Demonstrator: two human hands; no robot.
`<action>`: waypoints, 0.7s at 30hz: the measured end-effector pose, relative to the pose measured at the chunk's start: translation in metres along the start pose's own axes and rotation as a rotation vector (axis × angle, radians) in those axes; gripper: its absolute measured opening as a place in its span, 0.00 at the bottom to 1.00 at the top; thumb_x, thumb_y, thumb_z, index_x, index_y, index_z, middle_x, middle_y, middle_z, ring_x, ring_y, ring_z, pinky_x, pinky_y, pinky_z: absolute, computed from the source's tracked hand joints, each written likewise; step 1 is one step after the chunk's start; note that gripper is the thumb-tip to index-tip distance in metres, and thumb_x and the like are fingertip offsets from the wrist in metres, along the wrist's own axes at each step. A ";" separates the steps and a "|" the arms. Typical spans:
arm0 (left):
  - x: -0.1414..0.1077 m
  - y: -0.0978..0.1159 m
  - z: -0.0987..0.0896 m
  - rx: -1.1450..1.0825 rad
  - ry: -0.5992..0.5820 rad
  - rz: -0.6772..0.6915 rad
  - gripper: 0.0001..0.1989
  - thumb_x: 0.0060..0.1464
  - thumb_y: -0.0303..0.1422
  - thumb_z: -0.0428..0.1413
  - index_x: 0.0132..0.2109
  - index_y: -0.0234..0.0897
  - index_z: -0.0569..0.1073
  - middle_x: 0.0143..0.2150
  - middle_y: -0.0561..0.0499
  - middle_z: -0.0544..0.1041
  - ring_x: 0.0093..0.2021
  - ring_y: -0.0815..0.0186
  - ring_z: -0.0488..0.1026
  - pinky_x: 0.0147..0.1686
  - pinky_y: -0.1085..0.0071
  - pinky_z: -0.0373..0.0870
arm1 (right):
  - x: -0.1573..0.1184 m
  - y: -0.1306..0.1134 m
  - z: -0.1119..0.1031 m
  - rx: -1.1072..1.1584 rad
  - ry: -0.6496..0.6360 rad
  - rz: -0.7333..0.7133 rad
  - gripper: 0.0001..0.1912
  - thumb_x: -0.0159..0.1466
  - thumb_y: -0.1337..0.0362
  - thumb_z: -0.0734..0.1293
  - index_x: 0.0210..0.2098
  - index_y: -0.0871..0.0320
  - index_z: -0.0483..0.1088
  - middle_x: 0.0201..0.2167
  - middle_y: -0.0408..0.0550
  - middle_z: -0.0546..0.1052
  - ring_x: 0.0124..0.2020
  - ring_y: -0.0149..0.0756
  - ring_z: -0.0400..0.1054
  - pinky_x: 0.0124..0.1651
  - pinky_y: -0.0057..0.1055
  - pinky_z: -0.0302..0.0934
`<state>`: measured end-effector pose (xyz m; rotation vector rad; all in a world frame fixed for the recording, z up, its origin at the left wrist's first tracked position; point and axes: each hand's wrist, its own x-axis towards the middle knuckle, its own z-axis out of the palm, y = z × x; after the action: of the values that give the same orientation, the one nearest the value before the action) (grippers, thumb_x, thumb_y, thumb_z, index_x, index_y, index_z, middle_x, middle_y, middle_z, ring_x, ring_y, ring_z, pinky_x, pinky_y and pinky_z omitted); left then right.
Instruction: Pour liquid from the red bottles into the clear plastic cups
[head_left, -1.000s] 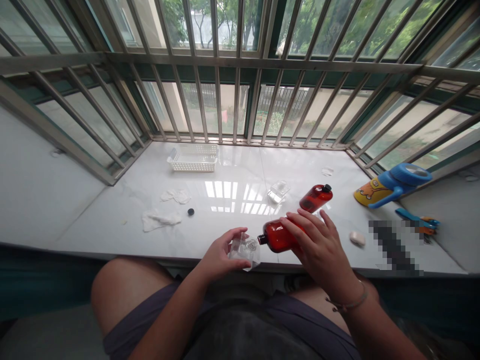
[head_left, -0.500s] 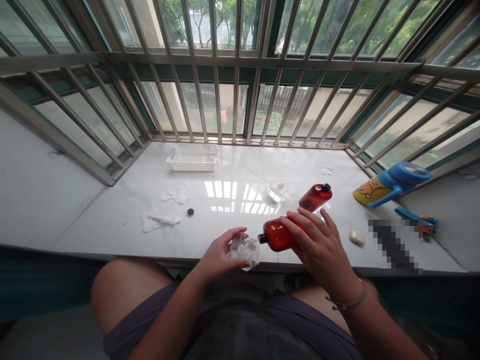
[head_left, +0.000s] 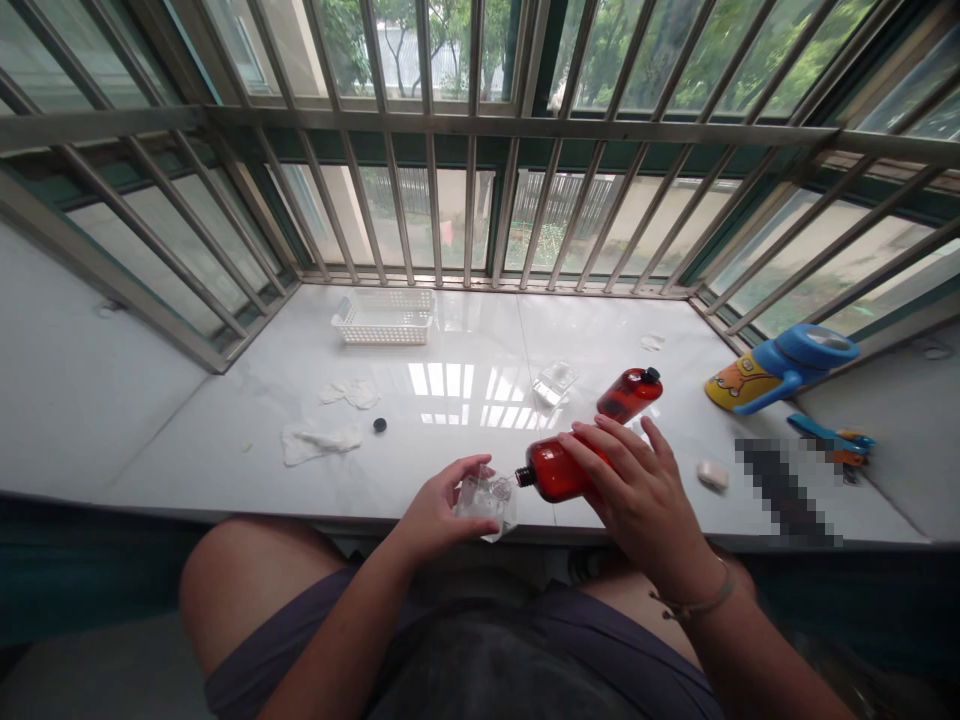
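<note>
Little shifts since earlier: left hand [head_left: 436,512] clasps clear container [head_left: 492,502]; right hand [head_left: 637,490], clamped on amber-red bottle [head_left: 553,470] just rightward, seemingly pours; continuing needs steady tilt.

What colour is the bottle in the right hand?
The held bottle is glossy red, seen best in the head view.

Dark purple-grey shorts [head_left: 615,640], thin bracelet [head_left: 709,604]

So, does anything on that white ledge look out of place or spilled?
Crumpled white tissues lie on the left, looking untidy, and a loose black cap sits apart from the uncapped red bottle tilted in the right hand. A dark thing at right is pixelated, so I can't tell what it is. No spill is evident.
</note>
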<state>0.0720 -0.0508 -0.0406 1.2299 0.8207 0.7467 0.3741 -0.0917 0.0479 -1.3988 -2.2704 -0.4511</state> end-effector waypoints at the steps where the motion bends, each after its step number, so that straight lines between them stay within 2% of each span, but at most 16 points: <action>1: 0.000 0.000 0.000 0.000 -0.003 0.000 0.48 0.44 0.40 0.80 0.70 0.41 0.71 0.64 0.37 0.78 0.62 0.45 0.78 0.65 0.50 0.73 | 0.000 0.000 0.000 -0.003 0.002 0.000 0.28 0.74 0.73 0.65 0.70 0.49 0.66 0.67 0.50 0.76 0.71 0.52 0.65 0.78 0.61 0.46; 21: 0.001 -0.003 -0.001 0.029 -0.001 0.006 0.48 0.44 0.39 0.80 0.70 0.42 0.71 0.64 0.38 0.78 0.61 0.45 0.78 0.64 0.50 0.74 | 0.003 0.000 -0.001 -0.014 0.033 -0.023 0.25 0.74 0.73 0.65 0.68 0.52 0.68 0.65 0.52 0.77 0.69 0.53 0.67 0.78 0.62 0.46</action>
<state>0.0715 -0.0497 -0.0437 1.2593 0.8297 0.7417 0.3728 -0.0903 0.0501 -1.3629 -2.2630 -0.4944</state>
